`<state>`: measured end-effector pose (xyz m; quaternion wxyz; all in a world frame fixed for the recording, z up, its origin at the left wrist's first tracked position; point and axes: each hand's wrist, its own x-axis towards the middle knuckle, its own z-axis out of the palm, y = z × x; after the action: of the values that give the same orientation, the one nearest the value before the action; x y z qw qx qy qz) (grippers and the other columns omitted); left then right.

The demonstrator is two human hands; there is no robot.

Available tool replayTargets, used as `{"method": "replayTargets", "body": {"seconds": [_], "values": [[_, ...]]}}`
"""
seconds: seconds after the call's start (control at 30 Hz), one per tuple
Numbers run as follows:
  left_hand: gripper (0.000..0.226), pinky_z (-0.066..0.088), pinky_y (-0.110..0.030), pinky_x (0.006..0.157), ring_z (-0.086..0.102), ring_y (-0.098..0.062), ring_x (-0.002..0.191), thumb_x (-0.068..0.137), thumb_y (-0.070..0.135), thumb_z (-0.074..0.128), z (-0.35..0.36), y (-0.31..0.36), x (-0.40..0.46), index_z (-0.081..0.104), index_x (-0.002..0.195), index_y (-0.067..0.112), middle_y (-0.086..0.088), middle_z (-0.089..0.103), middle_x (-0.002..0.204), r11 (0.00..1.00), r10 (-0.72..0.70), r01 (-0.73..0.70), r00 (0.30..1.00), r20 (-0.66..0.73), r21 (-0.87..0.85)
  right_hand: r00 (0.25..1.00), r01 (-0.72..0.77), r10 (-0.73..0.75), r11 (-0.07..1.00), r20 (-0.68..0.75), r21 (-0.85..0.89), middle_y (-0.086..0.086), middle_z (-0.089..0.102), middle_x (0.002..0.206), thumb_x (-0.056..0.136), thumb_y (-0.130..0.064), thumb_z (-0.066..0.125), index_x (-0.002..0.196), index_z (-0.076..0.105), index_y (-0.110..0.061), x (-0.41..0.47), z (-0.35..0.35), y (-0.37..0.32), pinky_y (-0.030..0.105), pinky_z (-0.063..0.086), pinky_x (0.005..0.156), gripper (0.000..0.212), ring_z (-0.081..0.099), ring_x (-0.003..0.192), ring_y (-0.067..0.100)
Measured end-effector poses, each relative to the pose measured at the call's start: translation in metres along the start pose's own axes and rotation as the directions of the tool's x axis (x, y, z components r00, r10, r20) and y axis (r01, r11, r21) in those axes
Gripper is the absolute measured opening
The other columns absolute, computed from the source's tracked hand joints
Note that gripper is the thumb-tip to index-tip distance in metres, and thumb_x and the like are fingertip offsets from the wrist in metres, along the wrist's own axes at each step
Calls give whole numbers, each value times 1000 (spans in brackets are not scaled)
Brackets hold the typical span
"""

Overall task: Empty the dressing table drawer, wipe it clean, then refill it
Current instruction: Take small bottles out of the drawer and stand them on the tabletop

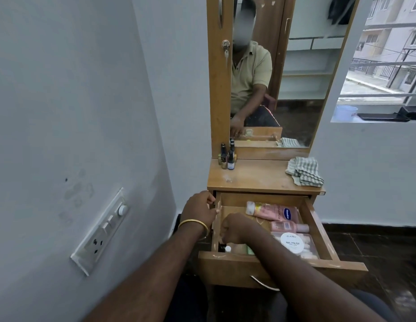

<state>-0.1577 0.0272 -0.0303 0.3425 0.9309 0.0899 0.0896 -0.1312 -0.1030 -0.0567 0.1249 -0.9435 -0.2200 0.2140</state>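
The open wooden drawer (318, 225) is pulled out below the dressing-table top (260, 177). Its left wall is gripped by the left hand (200, 211). A small white-capped bottle (227, 249) at its front-left corner is pinched by the right hand (237, 230). A pink lotion tube (272, 211) lies at its rear.

Wooden counter (260, 176) of my dressing table, scuffed pale in patches. Back left corner: a tight cluster of nail polish bottles (226, 158), upright, touching one another, close against the mirror frame (219, 101). Right edge: a striped cloth (304, 170), crumpled, one corner hanging just past the counter's edge. Bottles and cloth well apart, bare wood between them. Under the counter, dark tiled floor (376, 247) carries the table.
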Motion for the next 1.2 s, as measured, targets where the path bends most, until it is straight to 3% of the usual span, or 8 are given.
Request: {"method": "replayTargets", "body": {"seconds": [0.27,0.33,0.43,0.53,0.63,0.77,0.97,1.2], "values": [[30,47,-26,79,62,-18,99,81,20,78,4,0,2,65,108,19,1,67,112,1000,16,-16,1000,7,-3,998,-17,15,1000,60,25,4,67,104,82,-26,74,99,69,-16,3,4,3,38,53,89,20,62,99,20],[30,48,-27,80,62,-18,100,81,21,78,5,-1,2,65,108,19,1,67,111,1000,19,-19,1000,14,2,998,-11,11,1000,66,-1,2,64,96,83,-27,73,87,65,-19,4,5,1,38,53,88,11,62,95,20],[28,48,-27,79,61,-18,97,81,22,78,7,-3,2,65,106,20,2,67,109,1000,22,-22,1000,20,3,999,-13,15,999,44,-34,-3,56,80,84,-26,70,70,53,-25,4,6,0,36,54,82,22,59,86,19],[26,48,-26,77,61,-16,93,82,22,77,8,-4,2,65,105,21,3,67,106,1000,28,-28,999,35,9,1000,-6,6,996,3,-84,-3,55,81,88,-27,65,82,61,-19,1,6,-1,33,51,76,10,57,84,18],[21,49,-26,75,61,-15,88,84,16,72,11,-5,2,66,103,22,3,67,105,999,31,-32,997,74,12,997,-23,17,997,-81,-69,3,62,94,90,-31,61,102,66,-15,-5,3,0,34,51,78,20,58,87,18],[24,56,-33,85,62,-17,95,86,5,62,13,-6,2,67,104,19,1,67,106,999,40,-38,987,158,-16,984,-71,70,997,-161,2,-3,60,85,91,-32,59,94,64,-18,-10,-12,6,29,50,74,15,59,81,13],[36,48,-25,76,60,-16,91,82,19,73,14,1,4,63,117,20,2,65,110,995,58,-36,971,234,-98,956,-78,88,996,-280,47,0,61,80,91,-40,53,85,62,-17,-13,-58,6,28,45,61,25,54,69,13],[18,45,-23,69,56,-11,79,83,18,73,9,9,6,61,95,23,9,59,83,988,99,-76,979,179,-135,943,42,23,981,-333,188,3,64,87,92,-35,57,89,64,-15,-22,-76,0,31,46,66,21,59,80,19]]}}
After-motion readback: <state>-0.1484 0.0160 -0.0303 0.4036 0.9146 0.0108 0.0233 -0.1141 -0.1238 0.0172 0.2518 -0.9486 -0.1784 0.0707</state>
